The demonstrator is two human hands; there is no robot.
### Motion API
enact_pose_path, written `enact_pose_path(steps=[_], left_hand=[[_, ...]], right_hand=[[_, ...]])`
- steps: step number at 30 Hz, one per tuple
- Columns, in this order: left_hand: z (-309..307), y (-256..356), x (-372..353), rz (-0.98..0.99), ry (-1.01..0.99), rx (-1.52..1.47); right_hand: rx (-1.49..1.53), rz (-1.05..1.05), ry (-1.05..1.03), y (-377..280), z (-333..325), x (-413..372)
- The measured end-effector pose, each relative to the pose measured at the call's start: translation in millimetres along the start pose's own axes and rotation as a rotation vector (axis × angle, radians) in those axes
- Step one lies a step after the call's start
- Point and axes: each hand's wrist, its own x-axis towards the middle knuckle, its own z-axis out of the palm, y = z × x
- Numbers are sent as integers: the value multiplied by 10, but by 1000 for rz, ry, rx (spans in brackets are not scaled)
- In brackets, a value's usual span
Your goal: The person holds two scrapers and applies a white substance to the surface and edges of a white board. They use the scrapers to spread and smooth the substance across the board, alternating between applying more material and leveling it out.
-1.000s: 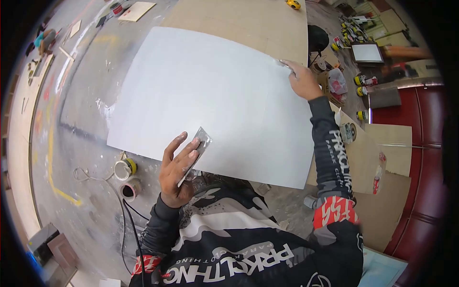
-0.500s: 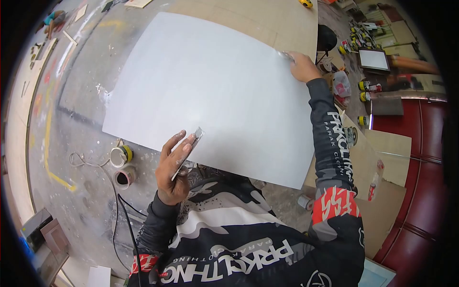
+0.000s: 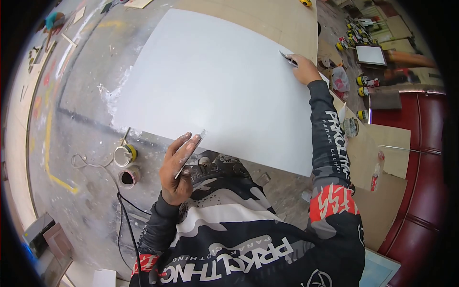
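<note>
A large smooth white panel (image 3: 215, 91) lies in front of me on a bigger wooden board. My left hand (image 3: 173, 167) is closed around a flat scraper (image 3: 189, 157) at the panel's near edge, its thin blade slanting up to the right and smeared with pale filler. White smears also mark the fingertips. At the far right edge of the panel, my right hand (image 3: 306, 70) grips a second scraper (image 3: 289, 59), whose dark blade tilts over the white surface.
Below the panel's left corner stand an open paint can (image 3: 125, 155) and a dark-filled can (image 3: 127, 177) beside a cable (image 3: 117, 193). More cans (image 3: 354, 36) crowd the far right, near a red surface (image 3: 406, 191). Another person (image 3: 53, 21) is at the far left.
The scraper in my right hand has tilted, so more of its blade shows. My left hand has stayed nearly still with its scraper. The view has shifted slightly.
</note>
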Motion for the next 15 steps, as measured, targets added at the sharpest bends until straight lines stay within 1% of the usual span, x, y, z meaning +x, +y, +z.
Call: enact_pose_path(steps=[5,7,8,10,11,12,13,14,15], left_hand=[[-208,-33,293,-96,-76,-73],[-296,-87,393,-284,-79,-177],[-314,-152,422,-289,-91,-186],[-347,-256,451,-514,26,-516],[-352,-128,334,-592,125,-701],[-407,-102,133,-584,103,-709],[-498,-85,-427,-624,93,-834],[-520,-137,-481,-696,91,-955],[-518,38,-372,-747,92,-952]], right_hand=[[43,74,-84,-97,-70,-51],[65,86,-102,-141,-94,-40],[76,105,-129,-184,-100,-46],[84,142,-156,-297,-142,-124],[100,89,-136,-449,-154,-425],[115,37,-112,-606,-139,-751],[142,30,-71,-879,23,-1386],[141,49,-65,-1014,58,-1568],[155,40,-51,-1172,86,-1760]])
